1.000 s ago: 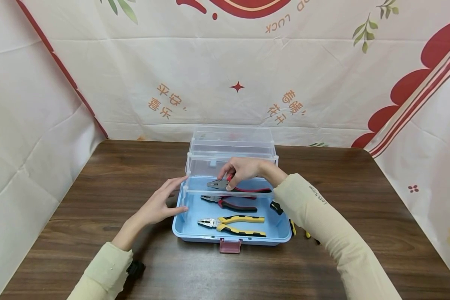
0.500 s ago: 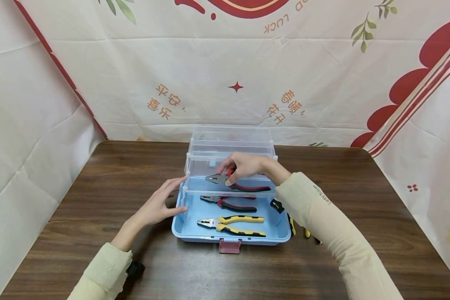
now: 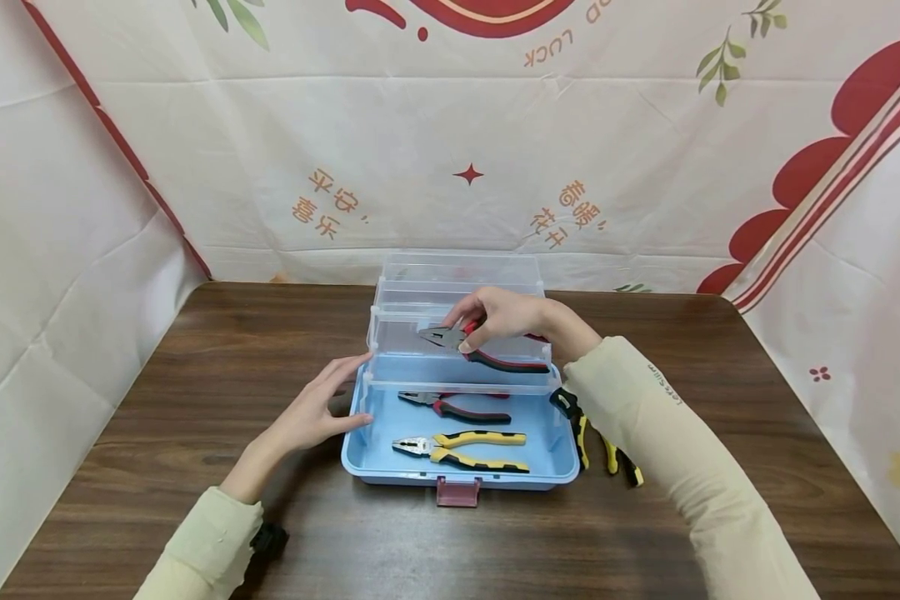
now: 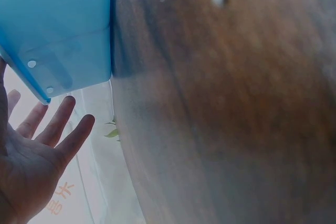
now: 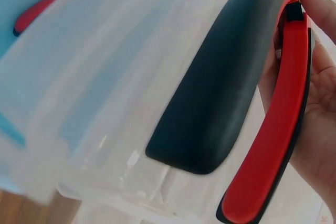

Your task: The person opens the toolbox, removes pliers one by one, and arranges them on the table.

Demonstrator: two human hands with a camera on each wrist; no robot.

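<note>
My right hand (image 3: 506,315) pinches a pair of combination pliers with red-and-black handles (image 3: 510,365) near the pivot, above the blue toolbox (image 3: 375,480). The jaws point left in the head view. In the right wrist view, the handles of these pliers (image 5: 220,77) hang spread beside the clear tray. At the toolbox's left side, my left hand (image 3: 322,410) rests with fingers spread and extended. Inside the toolbox lie a second pair of red-and-black pliers (image 3: 465,410) and a pair of yellow-and-black pliers (image 3: 465,450).
Clear fold-out trays (image 3: 461,271) stand raised at the toolbox's back. A pink latch (image 3: 457,492) hangs at its front. More yellow-and-black handles (image 3: 611,457) show right of the toolbox, partly behind my right sleeve (image 3: 656,433). A dark wood table (image 3: 232,333) lies beneath.
My right hand has risen with the red-and-black pliers, up and slightly right, out of the toolbox's back part. The left hand has stayed at the toolbox's side.
</note>
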